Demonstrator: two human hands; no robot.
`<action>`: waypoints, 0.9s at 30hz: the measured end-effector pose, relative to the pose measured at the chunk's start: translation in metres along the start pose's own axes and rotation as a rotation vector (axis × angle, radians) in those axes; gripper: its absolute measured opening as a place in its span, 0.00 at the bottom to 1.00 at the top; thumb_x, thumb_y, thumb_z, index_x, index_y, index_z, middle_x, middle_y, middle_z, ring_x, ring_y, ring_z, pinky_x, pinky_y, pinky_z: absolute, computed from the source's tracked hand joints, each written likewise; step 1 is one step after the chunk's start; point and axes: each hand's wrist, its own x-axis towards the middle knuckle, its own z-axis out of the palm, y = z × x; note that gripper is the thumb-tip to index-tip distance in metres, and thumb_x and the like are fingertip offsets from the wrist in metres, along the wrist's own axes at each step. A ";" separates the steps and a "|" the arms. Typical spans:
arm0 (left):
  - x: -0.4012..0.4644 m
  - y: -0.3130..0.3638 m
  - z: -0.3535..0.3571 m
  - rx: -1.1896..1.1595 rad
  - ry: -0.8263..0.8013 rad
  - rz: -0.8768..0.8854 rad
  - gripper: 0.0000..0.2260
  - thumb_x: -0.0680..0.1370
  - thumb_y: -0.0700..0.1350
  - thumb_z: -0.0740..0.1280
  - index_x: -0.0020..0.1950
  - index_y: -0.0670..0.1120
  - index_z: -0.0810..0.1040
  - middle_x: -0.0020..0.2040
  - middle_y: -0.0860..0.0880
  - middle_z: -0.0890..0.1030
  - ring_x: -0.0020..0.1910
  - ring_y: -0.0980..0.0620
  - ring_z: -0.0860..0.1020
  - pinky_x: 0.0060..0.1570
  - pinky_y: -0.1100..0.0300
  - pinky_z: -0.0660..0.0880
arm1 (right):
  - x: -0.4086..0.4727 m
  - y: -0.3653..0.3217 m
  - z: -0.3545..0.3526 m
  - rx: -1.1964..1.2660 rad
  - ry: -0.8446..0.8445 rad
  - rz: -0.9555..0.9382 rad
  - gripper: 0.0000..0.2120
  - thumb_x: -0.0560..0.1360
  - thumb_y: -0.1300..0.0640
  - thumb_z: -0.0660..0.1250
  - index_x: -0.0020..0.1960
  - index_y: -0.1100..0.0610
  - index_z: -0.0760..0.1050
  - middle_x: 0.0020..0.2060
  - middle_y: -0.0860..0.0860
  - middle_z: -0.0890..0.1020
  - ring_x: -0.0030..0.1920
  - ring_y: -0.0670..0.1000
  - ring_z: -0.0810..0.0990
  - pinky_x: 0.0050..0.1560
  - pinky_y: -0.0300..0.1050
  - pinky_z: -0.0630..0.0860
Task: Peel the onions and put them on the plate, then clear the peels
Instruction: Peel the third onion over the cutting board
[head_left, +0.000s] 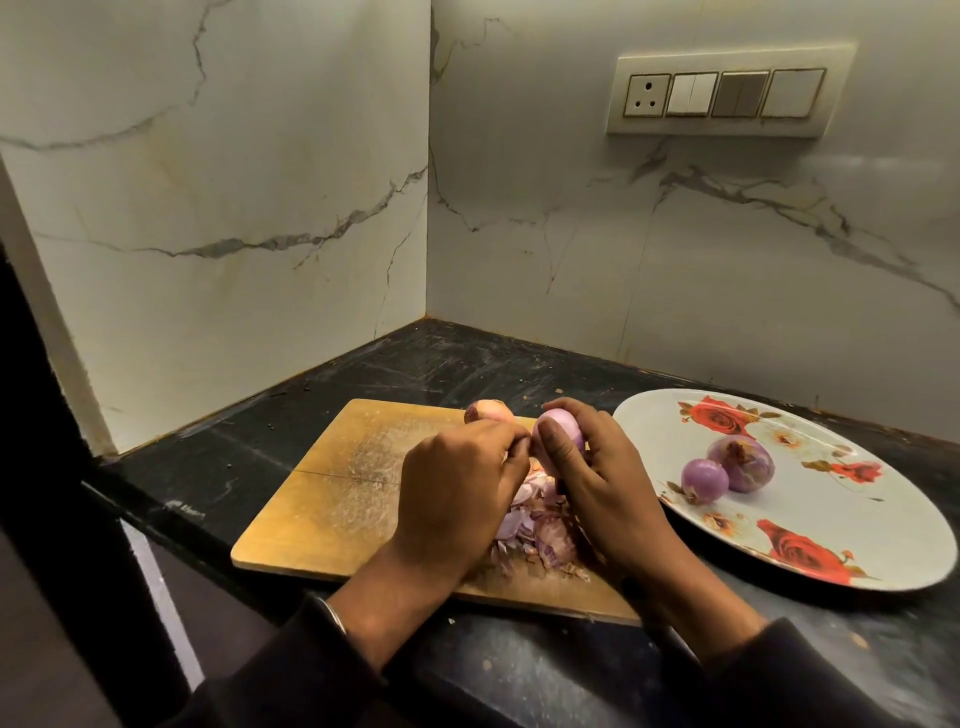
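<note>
My right hand (597, 467) grips a pale purple onion (553, 418) above the wooden cutting board (332, 493), thumb across its front. My left hand (457, 483) is right beside it, its fingertips pinching at the onion's skin. A heap of purple peels (535, 530) lies on the board beneath both hands. An unpeeled brownish onion (485, 410) sits at the board's far edge, partly hidden by my left hand. Two peeled purple onions, a small one (704, 480) and a bigger one (740, 462), rest on the white rose-patterned plate (883, 519) to the right.
The board and plate stand on a dark stone counter (415, 364) in a corner of marble walls. A switch panel (727, 93) is on the right wall. The counter's front edge runs below the board, and a dark vertical edge borders the left.
</note>
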 end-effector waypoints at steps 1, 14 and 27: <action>0.000 -0.001 0.000 -0.009 -0.003 0.003 0.05 0.78 0.46 0.72 0.52 0.48 0.85 0.42 0.51 0.86 0.36 0.55 0.82 0.35 0.60 0.80 | -0.001 -0.001 0.000 0.006 0.005 -0.007 0.23 0.75 0.32 0.56 0.60 0.44 0.74 0.52 0.46 0.78 0.52 0.41 0.76 0.50 0.36 0.72; 0.007 -0.009 0.002 -0.503 -0.114 -0.360 0.05 0.82 0.44 0.66 0.52 0.47 0.82 0.39 0.53 0.83 0.36 0.59 0.83 0.37 0.60 0.81 | -0.006 -0.009 0.003 0.095 -0.015 -0.093 0.17 0.77 0.41 0.63 0.65 0.38 0.69 0.61 0.47 0.74 0.59 0.41 0.76 0.56 0.35 0.77; 0.010 -0.007 0.002 -0.891 -0.273 -0.653 0.10 0.85 0.46 0.59 0.57 0.45 0.78 0.50 0.41 0.82 0.43 0.48 0.80 0.45 0.54 0.79 | -0.006 -0.011 0.001 0.693 -0.130 0.107 0.17 0.78 0.54 0.65 0.67 0.50 0.75 0.62 0.54 0.80 0.61 0.56 0.83 0.58 0.50 0.81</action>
